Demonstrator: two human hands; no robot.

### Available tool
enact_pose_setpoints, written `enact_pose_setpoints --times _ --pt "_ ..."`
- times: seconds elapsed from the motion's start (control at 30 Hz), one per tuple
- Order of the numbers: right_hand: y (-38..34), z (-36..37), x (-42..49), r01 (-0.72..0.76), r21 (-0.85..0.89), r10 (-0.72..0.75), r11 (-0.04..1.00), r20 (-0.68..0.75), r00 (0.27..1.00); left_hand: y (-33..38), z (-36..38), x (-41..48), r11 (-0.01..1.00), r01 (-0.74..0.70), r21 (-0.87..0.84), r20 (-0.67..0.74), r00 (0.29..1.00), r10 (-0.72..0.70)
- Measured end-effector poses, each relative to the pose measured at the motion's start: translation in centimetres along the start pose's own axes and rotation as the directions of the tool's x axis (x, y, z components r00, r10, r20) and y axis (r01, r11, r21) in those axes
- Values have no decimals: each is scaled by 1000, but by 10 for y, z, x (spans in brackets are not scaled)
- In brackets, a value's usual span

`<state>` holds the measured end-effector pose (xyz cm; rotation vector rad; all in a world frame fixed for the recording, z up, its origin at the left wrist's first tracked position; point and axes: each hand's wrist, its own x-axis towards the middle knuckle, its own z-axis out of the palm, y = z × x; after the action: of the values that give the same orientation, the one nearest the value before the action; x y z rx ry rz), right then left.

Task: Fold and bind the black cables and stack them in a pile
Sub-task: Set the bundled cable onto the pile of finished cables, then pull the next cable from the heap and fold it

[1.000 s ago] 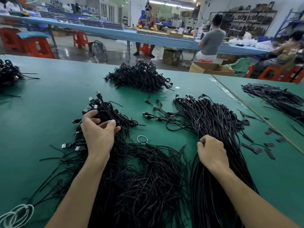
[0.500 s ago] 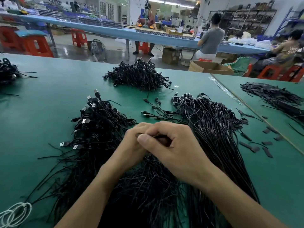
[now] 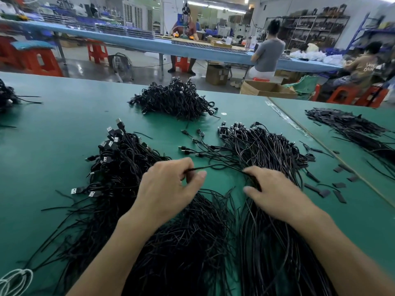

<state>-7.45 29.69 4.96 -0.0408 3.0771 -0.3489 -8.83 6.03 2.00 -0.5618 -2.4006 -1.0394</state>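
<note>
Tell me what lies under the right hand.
Under the right hand lies the bundle of loose black cables on the green table. Its palm hides whether it grips the strand the left hand pinches.

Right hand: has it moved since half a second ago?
Yes: the right hand moved rightward off the left hand, onto the loose cable bundle, drawing out a cable.

A: How is the left hand (image 3: 168,189) held?
B: Back up, a cable (image 3: 215,166) pinched between thumb and curled fingers.
A: And the right hand (image 3: 275,193)?
B: Back up too, the same cable gripped by index finger and thumb.
</note>
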Motion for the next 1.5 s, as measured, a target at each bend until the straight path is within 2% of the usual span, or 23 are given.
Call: enact_pose_setpoints --times 0.07,0.1,0.2,0.27,0.37,0.47,0.53,0.63,0.7,0.73,0.8,0.83,0.93,1.07,1.13,1.2,1.23,1.27,1.3,1.37,1.4,1.43,1.5 --pt "-15 4 -6 228 203 -225 952 -40 974 5 3 -2 992 -53 116 88 995 43" --pt "-25 5 -9 310 239 -301 920 -75 951 7 5 -2 989 -75 127 133 989 58" --pt "-40 10 -13 429 150 -405 891 -167 899 9 5 -3 990 -110 87 217 972 89" --pt "-41 10 -12 465 124 -432 877 -222 874 9 4 -3 991 -112 67 211 973 95" --pt "-36 6 -12 479 297 -383 826 -327 864 8 3 -2 994 -74 77 122 990 64" --pt "-32 0 -11 490 502 -210 712 -514 832 3 1 0 999 40 21 46 998 -41" --pt "-33 -5 -9 495 554 -108 669 -586 803 3 0 0 992 104 -74 121 988 -95" --pt "-35 -11 -2 463 589 -72 662 -564 823 13 2 -2 941 160 -298 362 931 -44" --pt "-37 -11 1 421 593 -121 686 -478 870 20 0 -3 835 248 -491 471 882 15" --pt "-38 -10 2 407 587 -153 700 -433 888 23 -3 -2 745 328 -581 512 859 21" --pt "-37 -7 2 401 566 -190 720 -395 899 25 -10 0 576 445 -686 559 829 26" --pt "-37 -5 1 399 567 -194 721 -387 901 25 -13 0 521 462 -717 561 827 38" --pt "-40 -1 0 358 583 -239 730 -273 932 24 -19 2 329 480 -813 522 852 48" --pt "-53 9 -7 354 467 -375 810 -51 925 17 -8 7 97 400 -912 378 907 -183" --pt "-58 13 -10 371 417 -417 830 22 909 12 0 9 45 321 -946 298 917 -264" --pt "-62 14 -13 392 332 -435 858 63 898 7 10 9 95 265 -960 229 931 -285" --pt "-64 13 -14 406 304 -444 862 65 894 5 14 8 158 248 -956 195 937 -291" --pt "-65 12 -15 424 291 -457 858 51 888 5 17 7 260 231 -938 151 943 -296" --pt "-65 10 -16 446 284 -469 849 16 883 4 20 5 407 210 -889 92 953 -289" --pt "-65 4 -16 481 287 -477 828 -91 874 4 24 1 716 150 -682 10 981 -196" --pt "-64 1 -15 490 303 -465 818 -154 872 5 25 -1 810 123 -574 28 991 -131" --pt "-62 -2 -14 492 322 -443 809 -218 870 7 24 -3 847 125 -516 75 992 -101" --pt "-58 -8 -10 484 374 -381 791 -318 868 12 20 -3 790 249 -560 218 964 -149"
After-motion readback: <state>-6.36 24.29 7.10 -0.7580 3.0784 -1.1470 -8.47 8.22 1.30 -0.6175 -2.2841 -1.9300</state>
